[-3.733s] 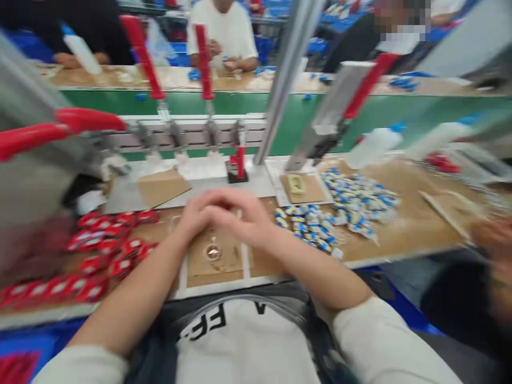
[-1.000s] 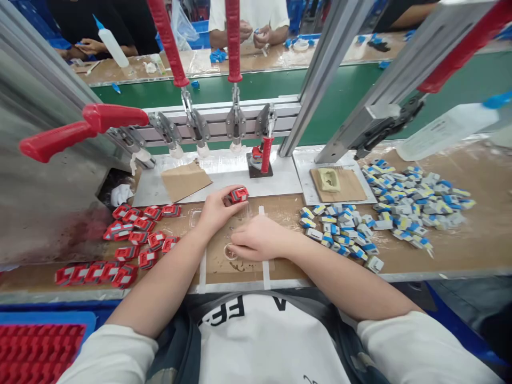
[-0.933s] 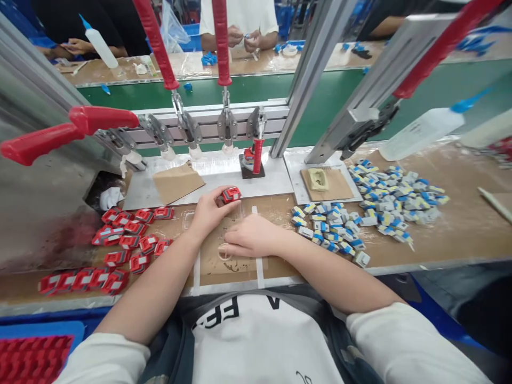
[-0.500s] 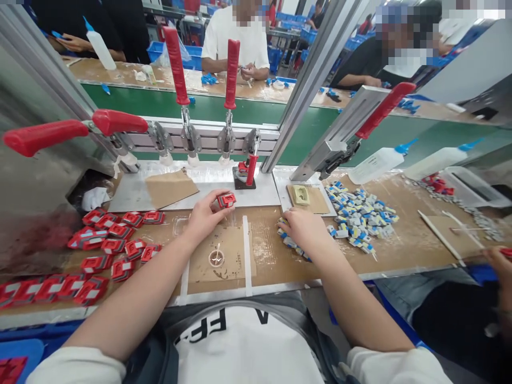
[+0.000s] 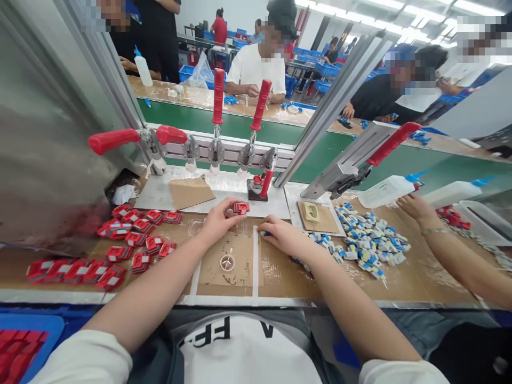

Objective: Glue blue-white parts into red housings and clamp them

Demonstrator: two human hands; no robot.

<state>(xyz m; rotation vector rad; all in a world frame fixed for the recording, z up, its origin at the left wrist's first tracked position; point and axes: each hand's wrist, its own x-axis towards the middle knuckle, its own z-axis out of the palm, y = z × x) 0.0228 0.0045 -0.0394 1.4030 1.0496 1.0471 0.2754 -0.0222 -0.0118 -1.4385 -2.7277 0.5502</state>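
While the left hand pinches a small red part between thumb and fingertips just above the bench, the right hand rests a little apart from it on the brown board, fingers curled over something small at the tips; whether they grip it I cannot tell. Between and just below the hands a small round cup sits on a taped cardboard square. Left of the hands lie rows of red parts, and to the right spreads a heap of blue and white parts. Behind the hands a pale metal plate carries a loose piece of cardboard and a red-handled clamp; a row of clamps with red handles is fixed to a rail above it. At the right edge another person's hand reaches beside two white squeeze bottles. Beyond the rail runs a green belt, and past it other people sit at a long bench under bright ceiling lights.
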